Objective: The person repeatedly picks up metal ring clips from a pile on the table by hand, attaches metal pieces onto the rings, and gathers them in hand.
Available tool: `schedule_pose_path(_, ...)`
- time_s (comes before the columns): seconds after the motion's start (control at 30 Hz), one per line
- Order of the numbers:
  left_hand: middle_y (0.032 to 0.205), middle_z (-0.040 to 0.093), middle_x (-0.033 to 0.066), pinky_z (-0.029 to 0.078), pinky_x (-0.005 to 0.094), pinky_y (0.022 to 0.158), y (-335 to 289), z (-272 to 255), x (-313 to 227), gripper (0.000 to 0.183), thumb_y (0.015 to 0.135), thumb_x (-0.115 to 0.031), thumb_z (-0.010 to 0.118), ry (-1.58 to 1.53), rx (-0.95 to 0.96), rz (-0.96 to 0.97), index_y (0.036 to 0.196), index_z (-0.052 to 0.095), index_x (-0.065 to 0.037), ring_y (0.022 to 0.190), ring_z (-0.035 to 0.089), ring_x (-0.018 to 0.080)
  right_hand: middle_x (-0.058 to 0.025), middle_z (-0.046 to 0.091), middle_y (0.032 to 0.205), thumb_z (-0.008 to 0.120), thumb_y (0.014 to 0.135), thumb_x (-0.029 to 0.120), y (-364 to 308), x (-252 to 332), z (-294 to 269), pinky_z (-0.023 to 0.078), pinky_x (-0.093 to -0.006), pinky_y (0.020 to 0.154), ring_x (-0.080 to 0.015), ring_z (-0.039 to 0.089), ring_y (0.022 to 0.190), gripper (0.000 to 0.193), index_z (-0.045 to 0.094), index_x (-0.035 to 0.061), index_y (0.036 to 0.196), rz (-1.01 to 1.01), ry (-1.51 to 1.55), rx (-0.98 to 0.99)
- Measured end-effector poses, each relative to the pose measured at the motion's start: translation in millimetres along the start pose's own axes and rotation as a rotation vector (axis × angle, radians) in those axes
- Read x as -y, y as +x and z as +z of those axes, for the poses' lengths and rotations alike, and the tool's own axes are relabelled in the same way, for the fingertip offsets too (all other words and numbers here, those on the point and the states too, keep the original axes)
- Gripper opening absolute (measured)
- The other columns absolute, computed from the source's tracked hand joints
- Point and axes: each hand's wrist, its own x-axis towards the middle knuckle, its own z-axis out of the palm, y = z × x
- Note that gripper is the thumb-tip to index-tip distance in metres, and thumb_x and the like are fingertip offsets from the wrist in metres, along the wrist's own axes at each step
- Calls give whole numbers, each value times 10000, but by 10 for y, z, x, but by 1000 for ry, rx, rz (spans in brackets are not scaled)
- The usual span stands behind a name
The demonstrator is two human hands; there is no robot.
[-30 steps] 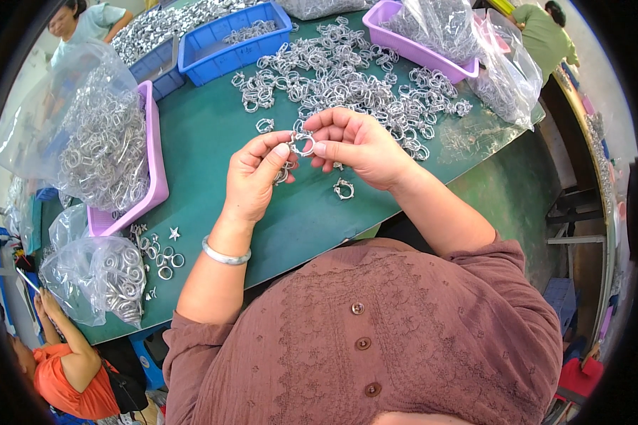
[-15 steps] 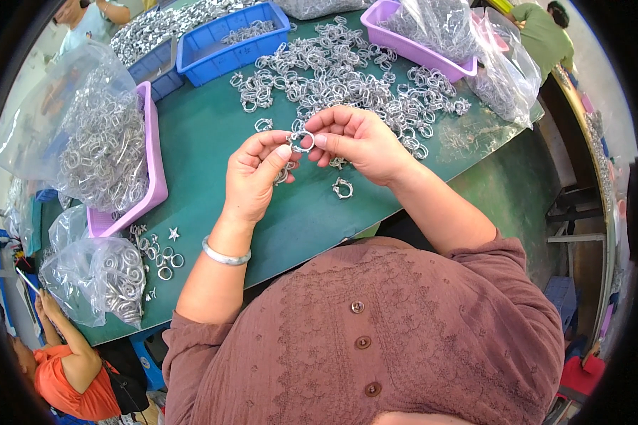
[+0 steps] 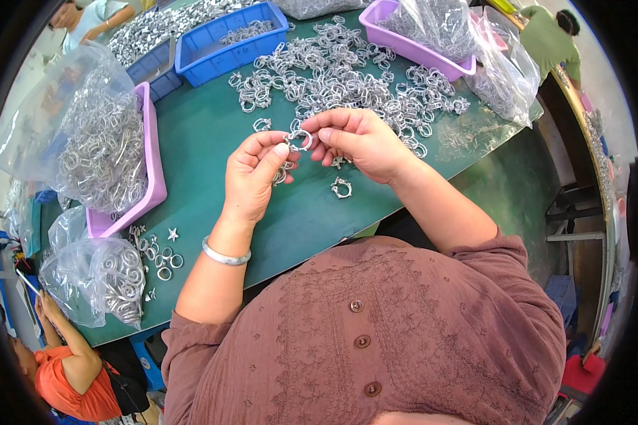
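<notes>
"What's held?"
"The left hand (image 3: 252, 176) pinches a metal ring (image 3: 309, 142); the right hand (image 3: 364, 144) curls at its edge, grip unclear."
"Around them?"
"Green table (image 3: 198, 145) beneath, ring heap (image 3: 340, 78) beyond, purple tray (image 3: 152, 142) and orange-shirted person (image 3: 67, 379) left of the left hand."

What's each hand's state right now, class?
Left hand: closed, pinching a silvery ring, metal pieces under its thumb.
Right hand: partly curled by that ring; grip cannot be told.
</notes>
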Motion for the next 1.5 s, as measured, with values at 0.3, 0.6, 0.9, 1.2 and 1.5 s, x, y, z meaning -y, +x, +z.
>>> schedule_pose_path(0.3,827,613,80,483,214,537,-9,6,16,173,839,-109,520,-14,2,-13,991,533,-28,673,584,124,-59,592,774,500,818,31,-36,37,16,466,-214,602,-95,552,664,206,553,-24,1009,10,-18,4)
schedule_pose_path(0.6,871,615,51,463,203,571,5,-14,27,190,822,-92,549,-14,13,38,1005,543,-41,719,575,97,-50,607,815,597,771,37,-5,14,41,480,-211,628,-87,574,708,232,565,-5,997,-72,-22,1)
schedule_pose_path(0.9,886,605,58,478,205,573,-30,60,-14,233,821,-105,543,65,-45,85,1042,530,-34,719,580,108,-43,597,814,598,752,8,-41,20,49,465,-210,635,-76,549,715,185,571,-14,933,-88,-106,-38)
schedule_pose_path(1.2,816,603,32,450,195,564,-34,5,17,239,805,-154,596,70,54,-49,999,567,-18,685,551,77,-31,576,869,573,772,-4,-71,-80,16,440,-189,638,-52,531,754,160,578,-5,932,-259,-310,-5)
schedule_pose_path(1.5,846,601,35,471,206,568,-14,27,5,267,770,-57,609,159,49,60,1030,563,-17,706,555,91,-61,534,983,539,765,-61,-54,-89,22,444,-233,773,-107,516,869,422,425,8,1166,-357,-262,17)
